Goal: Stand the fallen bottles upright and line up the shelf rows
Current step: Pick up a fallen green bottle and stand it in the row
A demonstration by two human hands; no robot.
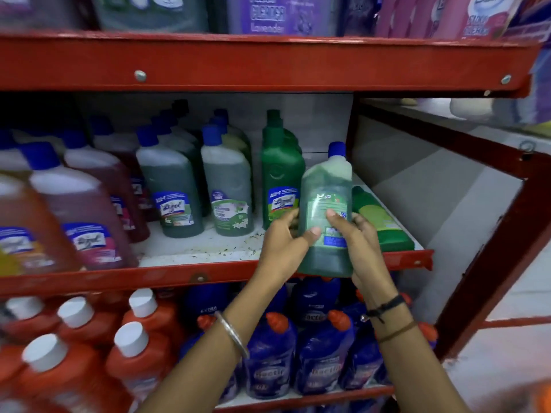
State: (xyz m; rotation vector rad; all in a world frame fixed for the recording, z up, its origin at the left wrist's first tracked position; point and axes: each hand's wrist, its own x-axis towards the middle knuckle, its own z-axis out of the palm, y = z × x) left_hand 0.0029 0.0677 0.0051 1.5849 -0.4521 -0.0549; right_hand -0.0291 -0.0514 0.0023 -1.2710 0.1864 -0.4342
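Green bottle point(325, 204), upright at the shelf point(190, 251) front edge, four o'clock of centre, clasped by left hand point(286, 239) and right hand point(362, 242), apparently to steady it, fallen green bottle point(380, 222) lying at three o'clock.

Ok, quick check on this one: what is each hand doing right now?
Left hand: closed on the green bottle with the blue cap, gripping its left side.
Right hand: closed on the same bottle, gripping its right side.
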